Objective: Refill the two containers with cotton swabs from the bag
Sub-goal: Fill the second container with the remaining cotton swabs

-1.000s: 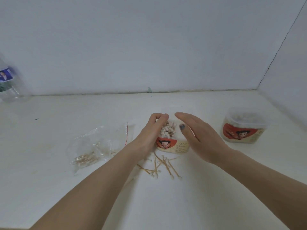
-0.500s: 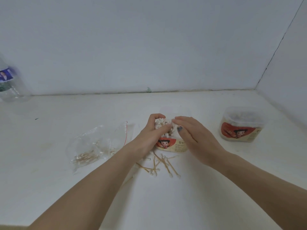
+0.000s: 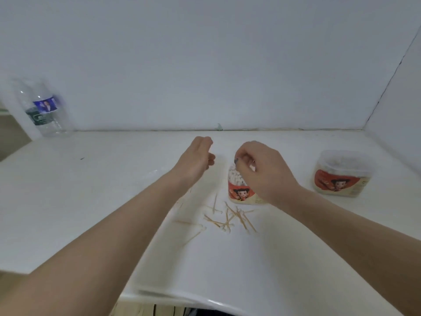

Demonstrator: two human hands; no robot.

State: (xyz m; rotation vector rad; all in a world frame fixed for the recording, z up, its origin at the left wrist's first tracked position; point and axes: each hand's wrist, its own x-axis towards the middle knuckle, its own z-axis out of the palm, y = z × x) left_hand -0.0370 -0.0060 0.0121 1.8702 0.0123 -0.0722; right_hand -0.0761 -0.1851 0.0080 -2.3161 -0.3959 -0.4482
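Wooden-stemmed loose swabs (image 3: 227,218) lie scattered on the white table (image 3: 91,201) nearest me, below and short of both sets of fingers; I judge them light, thin and easily snapped, best pinched mid-stem, several at a time. Beyond them, my right hand (image 3: 262,172) hovers over the open container (image 3: 237,188), fingertips curled together above the packed tips, though I cannot tell whether they pinch a swab, while my left hand (image 3: 196,163) hangs beside it, fingers loosely curled, holding nothing. Farther right of those fingers stands the second container (image 3: 339,176), well apart, apparently full; the bag is not visible.
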